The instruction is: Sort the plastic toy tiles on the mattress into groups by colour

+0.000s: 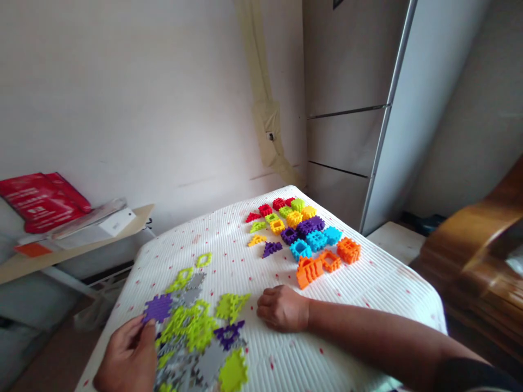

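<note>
My left hand [129, 354] is pinching a purple square toothed plate [158, 308] between thumb and fingers, at the left side of the pile. Under and beside it lie loose interlocking pieces: lime green ones [200, 325], flat grey ones [211, 361] and a dark purple triangle frame [229, 334]. My right hand [281, 308] rests on the table cover, right of the pile, its fingers curled closed. No piece sticks out of it, and its palm side is hidden. Just beyond it stands an orange toothed block [309, 272].
Built blocks sit in rows by colour at the back right: red [265, 209], yellow [294, 219], purple [289, 236], blue [301, 250]. A white quilted cover [229, 234] spans the table. A shelf with red packets [44, 201] is left; a grey cabinet [347, 71] and wooden chair [469, 250] are right.
</note>
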Demonstrator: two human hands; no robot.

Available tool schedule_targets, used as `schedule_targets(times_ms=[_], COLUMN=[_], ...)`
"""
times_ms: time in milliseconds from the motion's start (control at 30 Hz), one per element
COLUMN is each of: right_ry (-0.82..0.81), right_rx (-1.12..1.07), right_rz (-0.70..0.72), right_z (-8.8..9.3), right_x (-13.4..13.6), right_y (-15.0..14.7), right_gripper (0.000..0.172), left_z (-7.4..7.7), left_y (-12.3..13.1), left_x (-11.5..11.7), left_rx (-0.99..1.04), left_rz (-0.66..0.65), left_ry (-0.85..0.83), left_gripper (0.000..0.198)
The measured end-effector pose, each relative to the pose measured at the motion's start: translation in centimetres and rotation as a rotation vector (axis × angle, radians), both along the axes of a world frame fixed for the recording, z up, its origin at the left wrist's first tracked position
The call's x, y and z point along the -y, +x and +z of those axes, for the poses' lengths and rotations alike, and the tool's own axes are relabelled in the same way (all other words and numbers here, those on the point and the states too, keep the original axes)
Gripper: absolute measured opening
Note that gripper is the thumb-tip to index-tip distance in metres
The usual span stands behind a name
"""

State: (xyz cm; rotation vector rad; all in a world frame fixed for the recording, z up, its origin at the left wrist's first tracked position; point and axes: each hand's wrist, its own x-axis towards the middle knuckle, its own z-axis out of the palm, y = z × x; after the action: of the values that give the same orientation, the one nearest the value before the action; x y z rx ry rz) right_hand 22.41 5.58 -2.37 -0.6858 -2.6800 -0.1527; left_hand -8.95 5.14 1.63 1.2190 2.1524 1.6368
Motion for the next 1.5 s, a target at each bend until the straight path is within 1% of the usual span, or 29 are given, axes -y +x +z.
schedule_targets(times_ms=[67, 133, 233, 300, 400, 500, 567, 633, 667, 733, 833, 900, 1000, 1033, 1133, 1367, 1500], right_ry=[-0.006, -0.023, -0.054, -0.065, -0.087, -0.117, -0.118, -0.104, -0.097, -0.098, -0.097, -0.075, -0.058, -0.060, -0.075, -0.132, -0.179], right_rx=[-0.002, -0.013, -0.047, -0.079, -0.126, -0.221, -0.335, -0.447, -0.489, -0.535, -0.520, -0.485, -0.445, -0.434, -0.414, -0.482, -0.552], right_rz=[0.000, -0.004, -0.007, -0.007, -0.009, -0.011, -0.020, -0.058, -0.091, -0.169, -0.244, -0.259, -0.246, -0.236, -0.209, -0.145, -0.045], right_z=[0.2, 0.5, 0.7, 0.8, 0.7, 0.8, 1.0, 1.5, 1.9, 2.8, 4.1, 4.7, 5.1, 5.2, 5.5, 6.3, 6.6], right_x=[0.1, 0.3, 0.5, 0.5, 0.5, 0.5, 0.5, 0.6, 0.7, 1.0, 1.3, 1.3, 1.2, 1.2, 1.4, 2.1, 2.1], right_y=[0.0, 0.0, 0.0, -0.1, 0.0, 0.3, 0.5, 0.5, 0.5, 0.1, -0.8, -1.2, -1.2, -0.9, -0.1, 1.3, 1.6], right_gripper=[0.013, 0.014, 0.018, 0.021, 0.023, 0.022, 0.019, 0.016, 0.018, 0.027, 0.042, 0.042, 0.032, 0.032, 0.038, 0.040, 0.043], left_z=[0.5, 1.0, 1.5, 1.5, 1.1, 0.1, -0.5, -0.9, -1.1, -1.3, -1.3, -1.3, -1.2, -1.2, -1.1, -1.1, -0.9], left_y=[2.6, 5.3, 9.1, 11.1, 12.8, 13.4, 13.4, 13.4, 13.5, 13.8, 14.5, 14.9, 15.1, 15.1, 15.0, 15.2, 15.6], left_x=[0.2, 0.3, 0.2, 0.0, -0.1, 0.1, 0.3, 0.5, 0.6, 0.9, 1.3, 1.5, 1.6, 1.6, 1.7, 2.0, 2.5], left_rx=[0.137, 0.269, 0.575, 0.807, 0.944, 0.936, 0.888, 0.842, 0.822, 0.785, 0.754, 0.778, 0.856, 0.881, 0.944, 1.041, 1.056], left_rz=[-0.052, -0.127, -0.261, -0.361, -0.431, -0.447, -0.450, -0.458, -0.466, -0.488, -0.522, -0.556, -0.630, -0.646, -0.668, -0.713, -0.755], left_ry=[0.066, 0.108, 0.161, 0.187, 0.182, 0.159, 0.141, 0.120, 0.108, 0.083, 0.045, 0.023, 0.027, 0.034, 0.044, 0.005, -0.054], left_gripper=[0.036, 0.034, 0.034, 0.035, 0.036, 0.033, 0.030, 0.028, 0.027, 0.027, 0.027, 0.028, 0.029, 0.030, 0.033, 0.031, 0.029])
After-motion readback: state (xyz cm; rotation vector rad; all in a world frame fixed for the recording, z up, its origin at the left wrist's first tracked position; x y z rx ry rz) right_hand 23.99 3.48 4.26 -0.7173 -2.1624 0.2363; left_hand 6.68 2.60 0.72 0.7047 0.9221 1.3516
